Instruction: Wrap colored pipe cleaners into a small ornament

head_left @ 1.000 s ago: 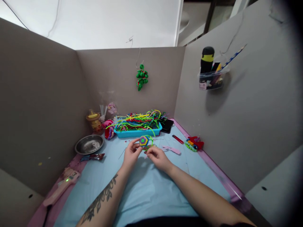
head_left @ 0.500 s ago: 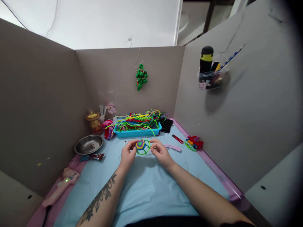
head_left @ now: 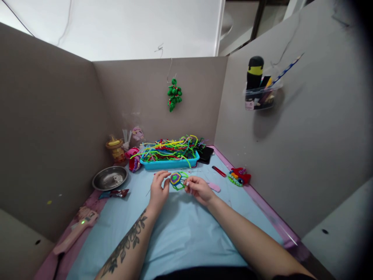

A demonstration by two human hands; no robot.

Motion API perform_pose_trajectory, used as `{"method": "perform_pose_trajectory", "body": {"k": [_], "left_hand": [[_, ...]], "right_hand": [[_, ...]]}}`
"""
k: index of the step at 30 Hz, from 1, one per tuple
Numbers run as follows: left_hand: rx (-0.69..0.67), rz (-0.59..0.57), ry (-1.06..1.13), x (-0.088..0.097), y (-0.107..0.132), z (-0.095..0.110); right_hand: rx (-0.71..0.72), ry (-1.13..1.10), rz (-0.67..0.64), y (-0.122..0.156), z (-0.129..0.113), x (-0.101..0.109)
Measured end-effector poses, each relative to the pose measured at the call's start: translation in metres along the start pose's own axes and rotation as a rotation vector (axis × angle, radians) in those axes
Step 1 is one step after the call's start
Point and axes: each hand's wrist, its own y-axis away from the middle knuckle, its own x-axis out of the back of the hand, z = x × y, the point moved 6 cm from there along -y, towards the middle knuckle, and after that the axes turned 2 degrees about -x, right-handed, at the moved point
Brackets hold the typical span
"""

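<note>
In the middle of the head view is a small openwork ball-like piece of bent pipe cleaners (head_left: 176, 179), with purple, yellow and blue rings around a green centre and a bright green outer frame. My right hand (head_left: 199, 189) pinches its right edge between thumb and fingers. At its left side my left hand (head_left: 159, 189) has thumb and fingers apart, very close to the piece; whether a fingertip touches it is hard to see. Behind both hands stands a blue tray (head_left: 169, 165) heaped with loose, many-coloured pipe cleaners (head_left: 166, 149).
A metal bowl (head_left: 100, 180) with small white bits, a wrapper (head_left: 113, 193) and a pink corded device (head_left: 76, 232) lie left. Right are a pink strip (head_left: 214, 187), a red stick (head_left: 219, 171) and a colourful pipe-cleaner figure (head_left: 240, 177). Grey panels (head_left: 157, 120) enclose the table.
The piece has turned and shifted slightly right with my right hand. My left fingers have come off its left edge and parted.
</note>
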Motion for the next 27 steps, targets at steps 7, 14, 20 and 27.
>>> {"method": "perform_pose_trajectory", "body": {"k": [7,14,20,27], "left_hand": [[0.236,-0.161,0.079,-0.020,0.009,-0.024],[0.338,-0.161,0.437,-0.029,0.011,-0.027],[0.351,-0.118,0.400,-0.026,0.009,-0.027],[0.407,-0.146,0.463,-0.033,0.013,-0.029]], "right_hand": [[0.139,0.085,0.089,0.002,-0.009,0.000],[0.169,0.238,0.133,0.000,-0.004,0.001],[0.339,0.613,0.388,0.008,-0.020,0.006],[0.361,0.739,0.536,0.012,-0.020,0.005]]}}
